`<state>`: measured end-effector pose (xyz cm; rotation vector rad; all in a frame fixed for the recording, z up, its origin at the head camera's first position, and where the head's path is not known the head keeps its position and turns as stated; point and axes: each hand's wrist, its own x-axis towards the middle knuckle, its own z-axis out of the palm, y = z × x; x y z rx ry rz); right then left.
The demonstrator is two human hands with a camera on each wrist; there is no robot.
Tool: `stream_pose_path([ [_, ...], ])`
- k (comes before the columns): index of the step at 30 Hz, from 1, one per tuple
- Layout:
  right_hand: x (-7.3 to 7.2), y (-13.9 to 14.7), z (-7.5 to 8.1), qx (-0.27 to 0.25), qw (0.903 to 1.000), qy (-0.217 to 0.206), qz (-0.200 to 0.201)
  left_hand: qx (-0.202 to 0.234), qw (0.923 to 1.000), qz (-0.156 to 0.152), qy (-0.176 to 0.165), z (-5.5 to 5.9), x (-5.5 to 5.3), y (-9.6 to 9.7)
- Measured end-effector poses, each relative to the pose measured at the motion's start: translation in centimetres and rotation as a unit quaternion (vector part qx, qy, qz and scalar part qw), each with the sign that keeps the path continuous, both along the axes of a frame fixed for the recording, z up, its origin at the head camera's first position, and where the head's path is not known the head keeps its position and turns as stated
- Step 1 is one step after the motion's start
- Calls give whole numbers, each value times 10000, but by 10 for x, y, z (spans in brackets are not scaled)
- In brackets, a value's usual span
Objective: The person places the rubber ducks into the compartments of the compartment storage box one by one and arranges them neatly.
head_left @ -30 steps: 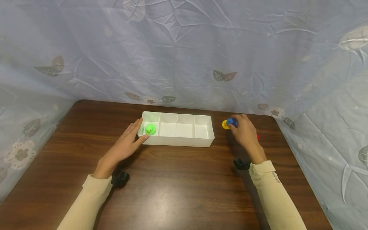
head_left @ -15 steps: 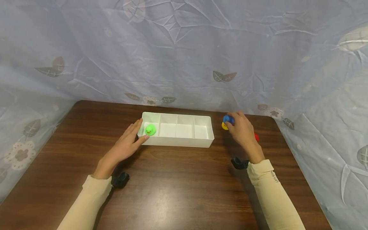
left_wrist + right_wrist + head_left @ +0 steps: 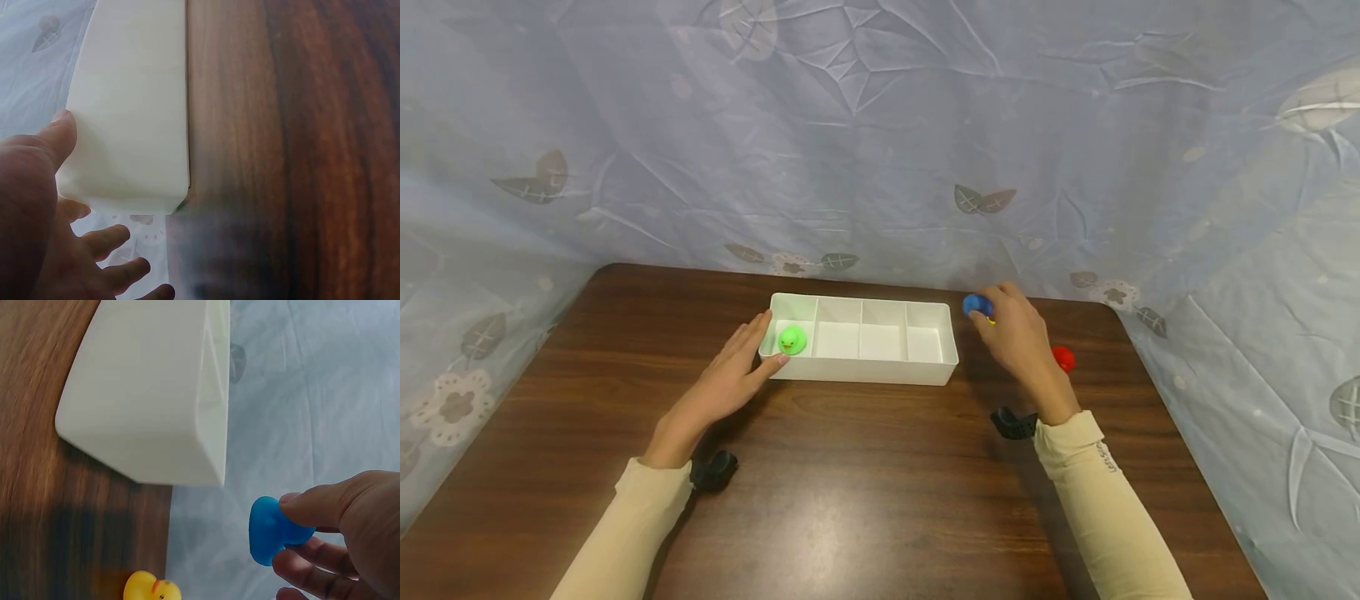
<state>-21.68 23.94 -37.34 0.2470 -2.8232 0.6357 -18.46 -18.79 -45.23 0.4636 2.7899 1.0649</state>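
Observation:
A blue rubber duck (image 3: 269, 531) is pinched between the thumb and fingers of my right hand (image 3: 1017, 332), raised above the table just right of the white divided box (image 3: 850, 369). Below it on the table is a yellow rubber duck (image 3: 150, 589), mostly hidden by the hand in the head view. A green rubber duck (image 3: 792, 339) sits in the box's leftmost compartment. My left hand (image 3: 730, 375) rests against the box's left end, its thumb at the front rim and its fingers extended along the end wall. The other compartments hold nothing.
A red object (image 3: 1063, 358) lies on the brown wooden table (image 3: 850, 483), right of my right hand. A patterned pale curtain (image 3: 865, 150) hangs behind the table and along its sides.
My right hand has moved left toward the box with the blue duck, uncovering more of the red object and covering most of the yellow duck. My left hand has stayed in place.

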Motion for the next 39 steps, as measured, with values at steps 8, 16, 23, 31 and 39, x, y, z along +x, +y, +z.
stream_pose_path([
  [8, 3, -16, 7, 99, 9996, 77, 266, -15, 10000, -28, 63, -3, -2, 0],
  [16, 4, -28, 10, 148, 9990, 22, 423, 30, 10000, -45, 49, -5, -1, -1],
  [23, 3, -36, 9, 173, 9984, 122, 531, 22, 10000, -42, 36, -4, -2, -1],
  [31, 3, -49, 8, 185, 9972, 215, 689, 26, 9999, -92, 51, -1, -2, 1],
  [39, 1, -59, 9, 222, 9957, 302, 847, 38, 9999, -104, 45, 1, -1, 0],
])
